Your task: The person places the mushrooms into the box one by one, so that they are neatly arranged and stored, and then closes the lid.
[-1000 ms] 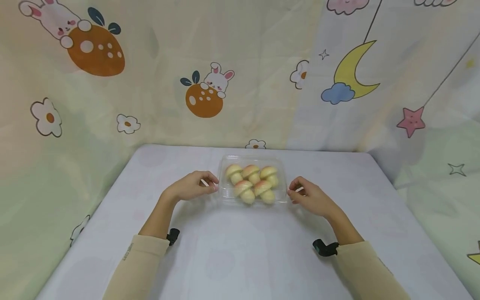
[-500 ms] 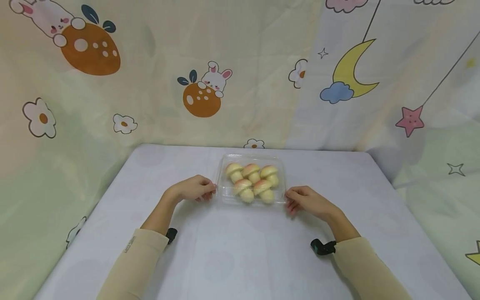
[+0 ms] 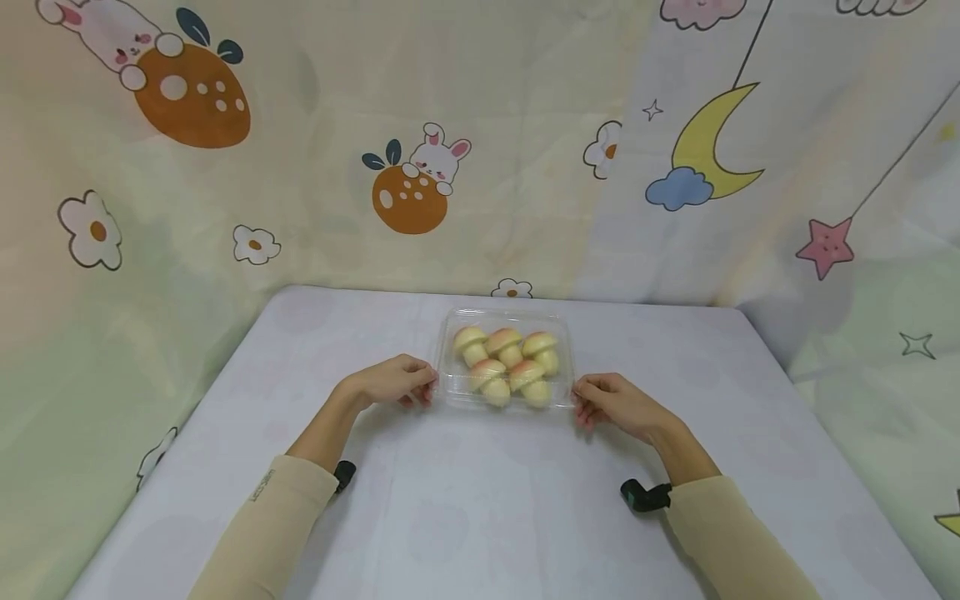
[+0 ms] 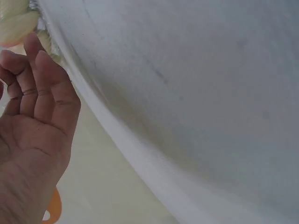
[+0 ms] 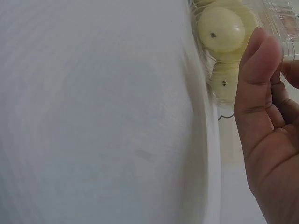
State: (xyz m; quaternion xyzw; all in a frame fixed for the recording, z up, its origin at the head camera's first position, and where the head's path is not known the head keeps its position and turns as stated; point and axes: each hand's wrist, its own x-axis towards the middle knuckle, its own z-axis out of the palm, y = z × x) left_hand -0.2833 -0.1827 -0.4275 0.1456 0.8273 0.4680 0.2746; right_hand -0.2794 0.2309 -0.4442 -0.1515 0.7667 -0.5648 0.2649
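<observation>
A clear plastic box (image 3: 467, 316) lies on the table, holding several mushroom-shaped pieces (image 3: 490, 375), cream with pinkish-orange caps. At its left edge my left hand (image 3: 393, 381) pinches the rim between thumb and bent fingers. My right hand (image 3: 618, 406) does the same at the right edge, near the front corner. In the right wrist view, the pale round ends of the pieces (image 5: 221, 29) show through the box wall beside the right thumb. The left wrist view shows my left hand (image 4: 39, 107) with bent fingers close to the pieces; its actual contact is hidden there.
A white cloth covers the table (image 3: 480, 508). Behind it and along both sides hangs a printed curtain (image 3: 510, 167) with rabbits, flowers and a moon. A black wrist camera (image 3: 645, 495) is strapped under the right wrist, another (image 3: 345, 475) under the left.
Both hands have gone from loosely spread fingers beside the box to pinching its left and right edges. The box has stayed in about the same place on the table.
</observation>
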